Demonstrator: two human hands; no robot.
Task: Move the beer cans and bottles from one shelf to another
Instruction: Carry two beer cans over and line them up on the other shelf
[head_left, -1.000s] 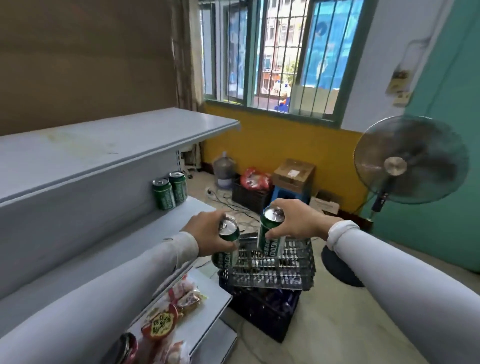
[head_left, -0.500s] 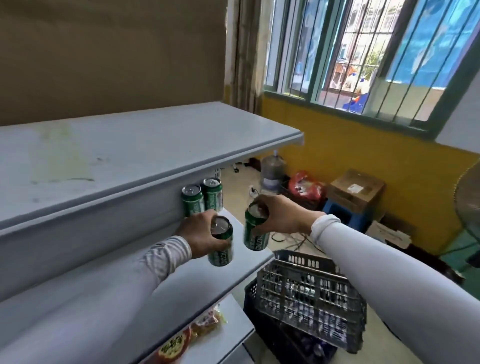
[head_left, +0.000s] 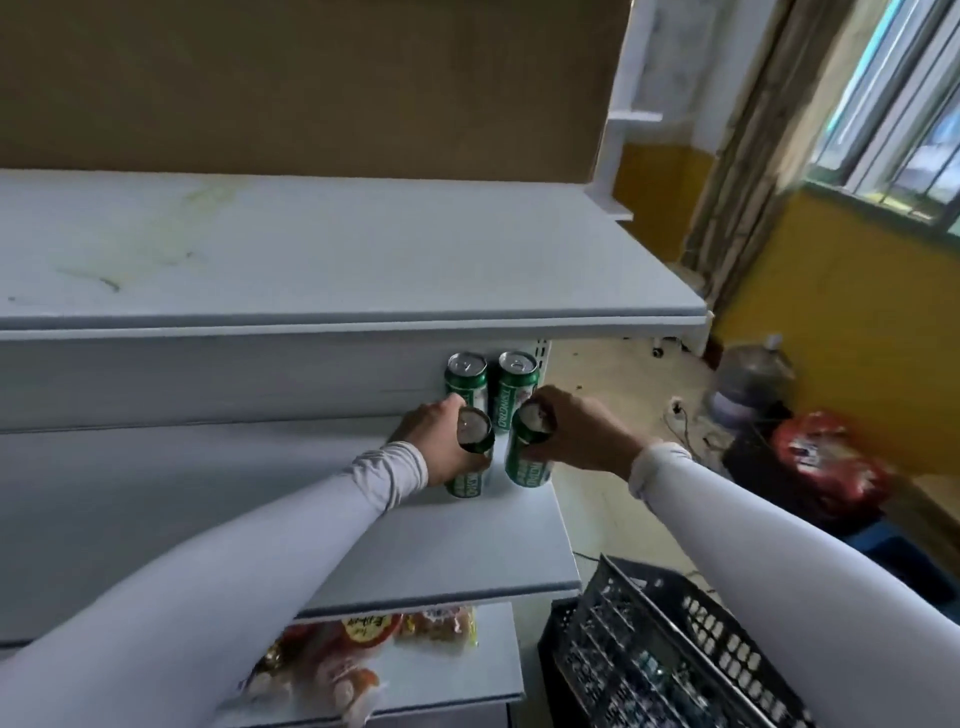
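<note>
Room had a brown back wall (head_left: 311, 78) behind the shelving, yellow lower wall (head_left: 857, 312) on the right w/ a barred window (head_left: 893, 104) above it, daylight coming thru. Curtain (head_left: 753, 156) hung in the corner, pale floor (head_left: 613, 379) w/ cables.

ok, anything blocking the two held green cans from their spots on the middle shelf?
Nothing visible. The left hand and right hand each grip a green beer can at the grey metal middle shelf, just in front of two standing green cans.

Small shop or stockroom: grey retail shelving (head_left: 363, 260), green beer cans (head_left: 514, 387), packaged snacks (head_left: 332, 660) below, plastic crate (head_left: 675, 649) on floor.
</note>
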